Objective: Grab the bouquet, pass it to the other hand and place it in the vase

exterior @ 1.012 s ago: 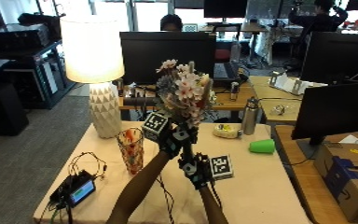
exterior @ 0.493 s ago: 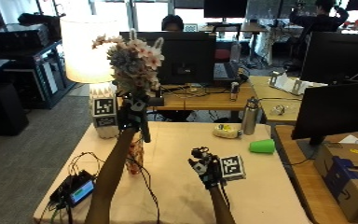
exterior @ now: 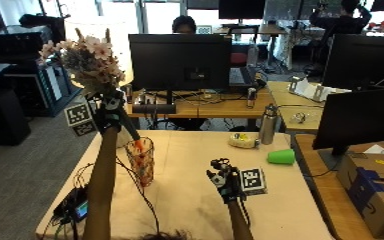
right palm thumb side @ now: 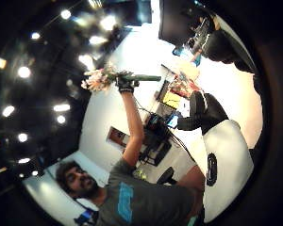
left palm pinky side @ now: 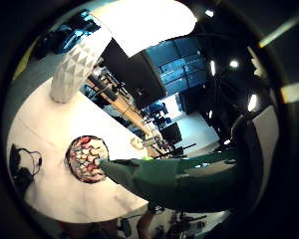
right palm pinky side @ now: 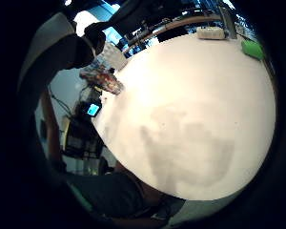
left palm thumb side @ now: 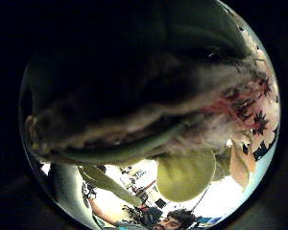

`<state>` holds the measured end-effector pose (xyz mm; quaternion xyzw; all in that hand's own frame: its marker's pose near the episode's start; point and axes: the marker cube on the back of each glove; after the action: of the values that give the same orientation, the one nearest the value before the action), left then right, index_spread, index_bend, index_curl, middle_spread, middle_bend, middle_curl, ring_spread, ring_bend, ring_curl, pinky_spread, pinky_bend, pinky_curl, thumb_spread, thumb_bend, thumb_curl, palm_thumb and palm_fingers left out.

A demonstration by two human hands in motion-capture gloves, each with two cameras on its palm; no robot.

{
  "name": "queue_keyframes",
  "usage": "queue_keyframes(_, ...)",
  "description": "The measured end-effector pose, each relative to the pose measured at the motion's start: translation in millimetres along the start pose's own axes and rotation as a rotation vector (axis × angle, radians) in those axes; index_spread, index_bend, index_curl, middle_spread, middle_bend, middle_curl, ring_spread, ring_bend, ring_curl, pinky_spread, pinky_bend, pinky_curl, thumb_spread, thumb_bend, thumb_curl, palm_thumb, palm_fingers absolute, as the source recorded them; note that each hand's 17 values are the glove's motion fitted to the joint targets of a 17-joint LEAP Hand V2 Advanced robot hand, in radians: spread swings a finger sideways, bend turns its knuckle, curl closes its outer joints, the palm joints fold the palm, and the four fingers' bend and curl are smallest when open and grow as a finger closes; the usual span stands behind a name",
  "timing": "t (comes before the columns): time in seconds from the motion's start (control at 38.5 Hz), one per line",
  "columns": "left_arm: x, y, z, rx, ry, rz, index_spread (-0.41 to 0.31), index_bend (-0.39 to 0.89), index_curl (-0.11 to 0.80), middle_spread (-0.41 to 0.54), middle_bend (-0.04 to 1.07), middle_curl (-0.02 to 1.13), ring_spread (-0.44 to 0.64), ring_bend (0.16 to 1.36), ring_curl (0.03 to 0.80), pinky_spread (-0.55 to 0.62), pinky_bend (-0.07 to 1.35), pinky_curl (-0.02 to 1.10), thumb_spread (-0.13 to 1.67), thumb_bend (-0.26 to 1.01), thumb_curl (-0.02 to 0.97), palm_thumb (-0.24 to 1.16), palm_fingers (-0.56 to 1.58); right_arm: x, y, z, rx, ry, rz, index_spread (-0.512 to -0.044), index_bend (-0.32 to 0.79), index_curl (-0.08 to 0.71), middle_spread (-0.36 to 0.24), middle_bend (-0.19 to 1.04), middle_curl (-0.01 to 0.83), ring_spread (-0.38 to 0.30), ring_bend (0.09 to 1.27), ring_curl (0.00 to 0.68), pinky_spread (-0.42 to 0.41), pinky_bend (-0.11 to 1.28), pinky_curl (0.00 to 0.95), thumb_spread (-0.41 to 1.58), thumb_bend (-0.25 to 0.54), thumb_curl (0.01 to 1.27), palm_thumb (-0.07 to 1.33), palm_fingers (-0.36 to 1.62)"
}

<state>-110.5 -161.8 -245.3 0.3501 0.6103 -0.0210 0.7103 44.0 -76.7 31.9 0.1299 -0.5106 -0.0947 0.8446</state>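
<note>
Bouquet point(exterior: 89, 55) is clamped in the curled fingers of the left hand point(exterior: 109, 107), stem end angled down to the mouth of the vase point(exterior: 141, 161) near the surface's left edge, while the right hand point(exterior: 225, 181) hovers mid-surface, fingers relaxed, empty.

Outside view: above, behind person's head, facing 12 o'clock over table point(exterior: 198, 165).
Palm views: close, wide-angle.
Shared: vase point(exterior: 141, 160), in left little-finger and right views.
</note>
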Motion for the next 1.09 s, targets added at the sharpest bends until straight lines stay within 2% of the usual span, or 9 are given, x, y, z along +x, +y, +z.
queue_keyframes(0.29, -87.0, -18.8, 19.5, -0.011, 0.070, -0.268, -0.309, 0.19, 0.498, -0.357, 0.63, 0.59, -0.35, 0.74, 0.459, -0.34, 0.41, 0.45, 0.98, -0.03, 0.354, 0.63, 1.17, 5.6, 3.6, -2.3, -0.003, 0.000, 0.051, -0.298, 0.12, 0.333, -0.162, 0.26, 0.442, -0.134, 0.41, 0.388, 0.163, 0.39, 0.356, 0.90, -0.022, 0.61, 0.96, 0.97)
queue_keyframes(0.36, -105.1, -18.9, 19.7, -0.043, 0.076, -0.301, -0.299, 0.16, 0.492, -0.350, 0.60, 0.59, -0.34, 0.72, 0.455, -0.32, 0.39, 0.45, 0.96, -0.03, 0.349, 0.64, 1.15, 1.6, 4.8, -2.1, -0.006, 0.000, 0.050, -0.298, 0.12, 0.331, -0.162, 0.25, 0.444, -0.134, 0.40, 0.388, 0.171, 0.38, 0.356, 0.91, -0.022, 0.61, 0.97, 0.97)
queue_keyframes(0.42, -114.0, -18.6, 19.9, -0.073, 0.073, -0.300, -0.287, 0.13, 0.479, -0.343, 0.58, 0.58, -0.34, 0.71, 0.453, -0.32, 0.38, 0.44, 0.95, -0.03, 0.348, 0.64, 1.11, 1.5, 3.5, -2.1, -0.004, 0.003, 0.031, -0.298, 0.12, 0.329, -0.162, 0.25, 0.444, -0.135, 0.40, 0.389, 0.174, 0.38, 0.356, 0.91, -0.022, 0.61, 0.97, 0.97)
queue_keyframes(0.49, -124.3, -16.9, 19.9, -0.114, 0.065, -0.282, -0.201, 0.02, 0.431, -0.299, 0.51, 0.58, -0.31, 0.69, 0.463, -0.21, 0.37, 0.45, 0.93, -0.03, 0.346, 0.65, 0.75, 0.4, 1.3, -0.8, 0.001, -0.004, 0.019, -0.298, 0.12, 0.327, -0.163, 0.25, 0.446, -0.134, 0.39, 0.389, 0.184, 0.36, 0.355, 0.91, -0.022, 0.60, 0.97, 0.97)
queue_keyframes(0.65, -129.5, -7.8, 16.8, -0.162, 0.084, -0.243, -0.052, 0.01, 0.358, -0.212, 0.39, 0.55, -0.24, 0.69, 0.459, 0.03, 0.37, 0.46, 0.92, -0.03, 0.341, 0.65, 0.44, -5.8, 1.1, 5.6, -0.007, -0.009, 0.010, -0.297, 0.12, 0.322, -0.164, 0.23, 0.445, -0.135, 0.38, 0.391, 0.192, 0.35, 0.354, 0.91, -0.022, 0.60, 0.97, 0.98)
queue_keyframes(0.8, -131.6, 2.0, 13.2, -0.173, 0.082, -0.215, 0.013, 0.04, 0.299, -0.085, 0.22, 0.47, -0.09, 0.63, 0.406, 0.14, 0.53, 0.45, 0.91, -0.03, 0.333, 0.64, 0.39, -9.1, 0.7, 10.8, -0.018, -0.021, -0.020, -0.297, 0.12, 0.319, -0.158, 0.23, 0.448, -0.135, 0.37, 0.395, 0.204, 0.32, 0.355, 0.92, -0.021, 0.59, 0.97, 0.98)
queue_keyframes(0.96, -135.3, 10.6, 5.8, -0.164, -0.117, -0.221, -0.004, 0.11, 0.280, -0.013, 0.17, 0.42, -0.01, 0.60, 0.374, 0.20, 0.57, 0.44, 0.90, -0.04, 0.325, 0.61, 0.40, -16.5, 0.2, 11.1, -0.016, -0.073, -0.110, -0.297, 0.12, 0.317, -0.157, 0.22, 0.449, -0.136, 0.37, 0.397, 0.210, 0.31, 0.356, 0.92, -0.021, 0.59, 0.97, 0.98)
queue_keyframes(1.04, -137.6, 9.9, -4.4, -0.172, -0.298, -0.205, -0.006, 0.16, 0.294, 0.040, 0.12, 0.39, 0.06, 0.59, 0.368, 0.26, 0.57, 0.44, 0.90, -0.07, 0.311, 0.54, 0.35, -16.2, 4.6, 9.1, -0.015, -0.037, -0.008, -0.297, 0.12, 0.316, -0.157, 0.21, 0.450, -0.136, 0.36, 0.397, 0.212, 0.30, 0.357, 0.92, -0.021, 0.59, 0.97, 0.98)
queue_keyframes(1.09, -136.7, 7.7, -15.0, -0.173, -0.437, -0.182, 0.008, 0.08, 0.273, 0.106, 0.13, 0.39, 0.13, 0.61, 0.377, 0.30, 0.60, 0.45, 0.89, -0.07, 0.303, 0.49, 0.23, -18.8, 6.9, 8.0, -0.014, -0.026, 0.037, -0.297, 0.12, 0.316, -0.157, 0.21, 0.451, -0.136, 0.36, 0.398, 0.212, 0.29, 0.356, 0.93, -0.021, 0.58, 0.97, 0.98)
